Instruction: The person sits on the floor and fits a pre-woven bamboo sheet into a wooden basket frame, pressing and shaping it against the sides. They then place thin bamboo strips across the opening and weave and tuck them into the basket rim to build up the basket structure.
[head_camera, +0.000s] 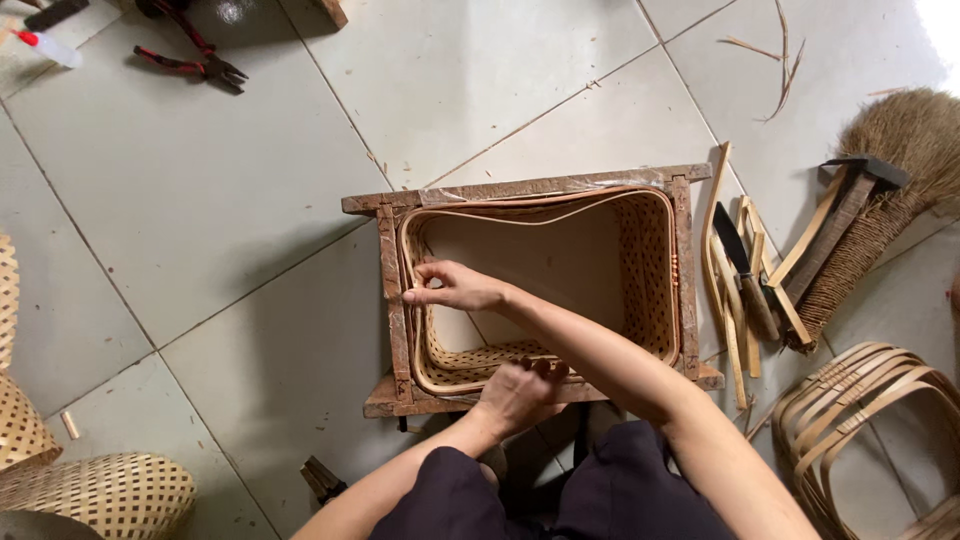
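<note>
Bamboo rim strip (440, 215) is being fitted inside the woven basket (650, 270), held in a wooden frame (520, 187) on the floor. At nine o'clock, the right hand (455, 288) pinches the strip; at six, the left hand (518, 395) grips the rim. Next, pressing along the rim appears required.

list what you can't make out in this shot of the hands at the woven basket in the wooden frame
Head view only:
- Left hand fingertips: curled over the woven basket rim, so any grip is hidden.
- Right hand: pinching at the bamboo rim strip; the contact is too small to judge.
- Basket bottom: partly behind the right forearm.
- Bundle of bamboo hoops: cut off by the right and bottom edges.
- Pliers: partly cut off at the top edge.
</note>
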